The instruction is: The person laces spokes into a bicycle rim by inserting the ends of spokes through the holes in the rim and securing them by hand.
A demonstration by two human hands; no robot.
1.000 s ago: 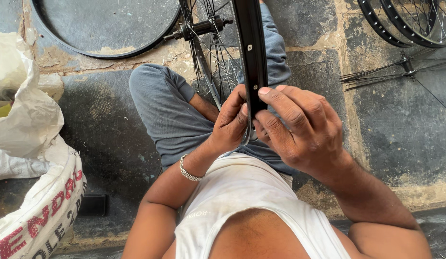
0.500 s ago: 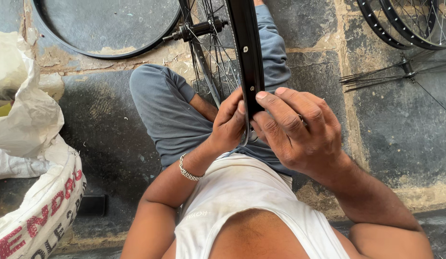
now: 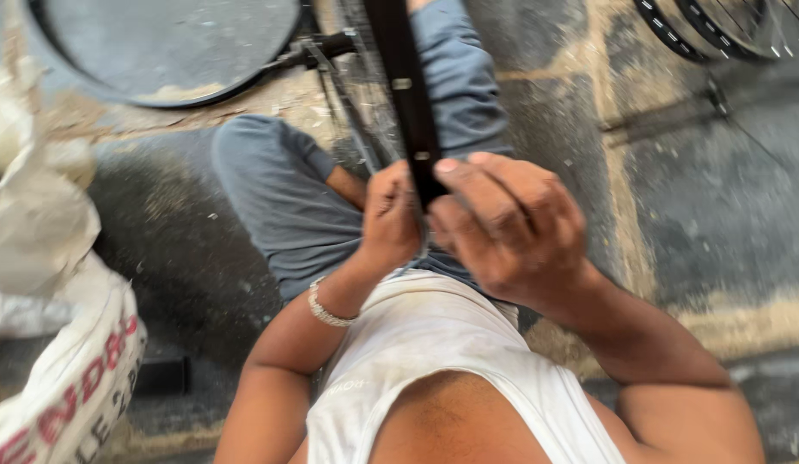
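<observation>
The whole view is blurring with motion, so fine detail is hard to make out. The black wheel rim point(image 3: 405, 94) is standing upright between the person's knees and is running out of the top edge, so most of its circle is cut off. The left hand point(image 3: 391, 219) is closing around the rim's lower part from the left; its fingers are hiding behind the rim and the spokes point(image 3: 365, 120). The right hand point(image 3: 511, 228) is gripping the same stretch from the right, fingers curling over it and covering the rim's lowest visible point. Whether anything small is sitting between the fingertips cannot be told.

A second rim point(image 3: 159, 51) is lying on the stone floor point(image 3: 674, 198) at upper left, partly cut off. More rims point(image 3: 717, 30) are showing at the top right corner. A white sack point(image 3: 64, 344) is crowding the left edge. Bare floor is lying open to the right of the hands.
</observation>
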